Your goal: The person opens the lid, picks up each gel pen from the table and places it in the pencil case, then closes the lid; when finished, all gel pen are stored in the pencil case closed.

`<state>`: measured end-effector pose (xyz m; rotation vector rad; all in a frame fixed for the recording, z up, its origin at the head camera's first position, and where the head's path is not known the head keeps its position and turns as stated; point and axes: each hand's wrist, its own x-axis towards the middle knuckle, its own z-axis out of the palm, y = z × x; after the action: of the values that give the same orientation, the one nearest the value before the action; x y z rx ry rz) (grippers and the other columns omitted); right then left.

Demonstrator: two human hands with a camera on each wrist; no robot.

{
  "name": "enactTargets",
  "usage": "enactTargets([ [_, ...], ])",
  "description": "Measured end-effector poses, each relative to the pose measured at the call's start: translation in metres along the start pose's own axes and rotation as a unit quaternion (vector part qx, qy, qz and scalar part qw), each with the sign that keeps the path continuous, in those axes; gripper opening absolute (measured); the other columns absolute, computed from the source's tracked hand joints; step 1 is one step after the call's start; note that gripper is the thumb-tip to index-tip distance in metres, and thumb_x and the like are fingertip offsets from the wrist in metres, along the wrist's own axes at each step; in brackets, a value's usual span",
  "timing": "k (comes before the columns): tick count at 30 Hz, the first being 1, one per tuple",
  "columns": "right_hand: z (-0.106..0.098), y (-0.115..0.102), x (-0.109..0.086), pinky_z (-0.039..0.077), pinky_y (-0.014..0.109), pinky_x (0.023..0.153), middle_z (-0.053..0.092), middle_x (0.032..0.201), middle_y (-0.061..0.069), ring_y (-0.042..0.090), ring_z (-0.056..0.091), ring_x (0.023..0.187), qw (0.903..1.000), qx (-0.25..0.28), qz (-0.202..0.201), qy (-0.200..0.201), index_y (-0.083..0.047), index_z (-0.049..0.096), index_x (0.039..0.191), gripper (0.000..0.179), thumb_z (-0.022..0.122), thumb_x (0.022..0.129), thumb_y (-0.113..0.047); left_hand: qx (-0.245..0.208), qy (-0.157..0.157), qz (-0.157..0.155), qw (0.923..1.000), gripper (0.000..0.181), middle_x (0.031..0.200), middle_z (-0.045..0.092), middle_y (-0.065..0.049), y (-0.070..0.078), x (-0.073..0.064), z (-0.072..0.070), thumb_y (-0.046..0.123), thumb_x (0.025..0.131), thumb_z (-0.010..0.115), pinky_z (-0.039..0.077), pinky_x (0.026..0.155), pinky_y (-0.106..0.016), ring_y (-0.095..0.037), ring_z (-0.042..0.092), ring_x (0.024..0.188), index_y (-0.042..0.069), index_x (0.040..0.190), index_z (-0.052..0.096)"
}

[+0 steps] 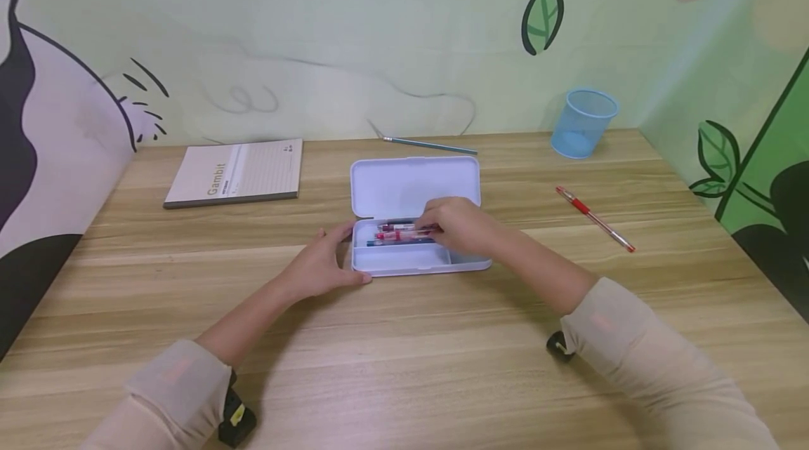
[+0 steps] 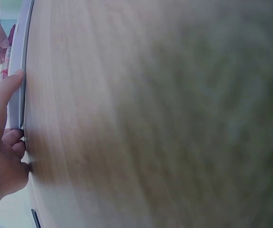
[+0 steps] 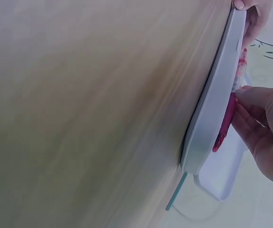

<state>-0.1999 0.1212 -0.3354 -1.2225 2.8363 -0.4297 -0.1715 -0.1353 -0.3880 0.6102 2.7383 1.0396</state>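
Observation:
A white pencil case (image 1: 404, 264) lies with its lid raised on the table. My left hand (image 1: 319, 264) holds its left end, thumb at the front corner and fingers round the side. In the left wrist view that thumb (image 2: 8, 88) lies along the case's wall. My right hand (image 1: 458, 225) is over the case's rear compartment, where several pens (image 1: 398, 234) lie. The right wrist view shows my right hand (image 3: 269, 123) pinching a red pen (image 3: 228, 116) between thumb and fingers at the case's rim. The right hand hides part of the pens in the head view.
A notebook (image 1: 253, 169) lies at the back left. Behind the case is a blue-green pencil (image 1: 430, 146). A blue mesh cup (image 1: 583, 126) stands at the back right, and another red pen (image 1: 594, 218) lies in front of it. A painted wall closes off the table's back.

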Motion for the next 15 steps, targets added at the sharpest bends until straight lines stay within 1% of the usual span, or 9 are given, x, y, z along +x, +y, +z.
enactTargets([
  [4, -0.004, 0.005, -0.005, 0.050, 0.030, 0.076, 0.065, 0.088, 0.005, 0.017, 0.058, 0.082, 0.9998, 0.005, 0.000, 0.020, -0.004, 0.071, 0.100, 0.022, 0.065, 0.080, 0.003, -0.003, -0.001, 0.005, 1.0000, 0.092, 0.137, 0.044, -0.016, 0.001, -0.001, 0.000, 0.032, 0.068, 0.081, 0.005, 0.111, -0.048, -0.029, 0.039, 0.127, 0.001, 0.140, 0.033],
  [7, -0.009, 0.010, -0.011, 0.051, 0.032, 0.078, 0.065, 0.090, 0.008, 0.020, 0.059, 0.084, 0.9991, 0.017, 0.012, 0.036, -0.002, 0.071, 0.100, 0.021, 0.066, 0.080, 0.003, -0.003, -0.003, 0.004, 1.0000, 0.093, 0.137, 0.044, -0.017, 0.002, -0.001, -0.001, 0.033, 0.068, 0.081, 0.005, 0.111, -0.048, -0.029, 0.038, 0.127, 0.000, 0.140, 0.032],
  [11, -0.018, 0.018, -0.020, 0.052, 0.033, 0.078, 0.065, 0.094, 0.011, 0.022, 0.060, 0.085, 0.9978, 0.027, 0.042, 0.045, 0.001, 0.069, 0.101, 0.021, 0.066, 0.080, 0.002, 0.000, -0.005, 0.000, 1.0000, 0.094, 0.137, 0.043, -0.018, 0.002, -0.001, -0.001, 0.033, 0.068, 0.081, 0.005, 0.111, -0.048, -0.030, 0.038, 0.127, 0.000, 0.141, 0.031],
  [15, -0.026, 0.027, -0.032, 0.052, 0.034, 0.075, 0.065, 0.098, 0.013, 0.023, 0.059, 0.083, 0.9942, 0.044, 0.085, 0.049, 0.001, 0.068, 0.104, 0.023, 0.066, 0.081, 0.002, 0.002, -0.006, 0.000, 1.0000, 0.094, 0.137, 0.043, -0.017, 0.002, 0.000, 0.000, 0.033, 0.068, 0.081, 0.005, 0.111, -0.048, -0.029, 0.038, 0.127, 0.000, 0.141, 0.031],
])
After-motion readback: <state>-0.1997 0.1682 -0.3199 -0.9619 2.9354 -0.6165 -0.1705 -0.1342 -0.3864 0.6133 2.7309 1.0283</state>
